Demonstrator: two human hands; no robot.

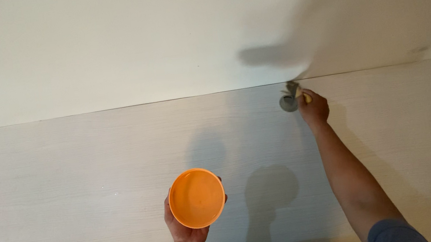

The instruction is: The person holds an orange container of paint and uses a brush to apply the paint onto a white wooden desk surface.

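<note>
Overhead, we face a pale wood-grain panel [67, 174] meeting a cream wall [105, 41]. Our left hand [185, 227] cups an orange bowl [197, 198] from beneath; our right hand [315, 108] grips a small brush [294, 94] against the seam.

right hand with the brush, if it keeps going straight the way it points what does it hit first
Probably the seam where the pale panel meets the white wall; the right hand holds its brush almost on it already.

Left hand [187, 224] cupped (fingers curled), right hand [314, 108] outstretched
</note>
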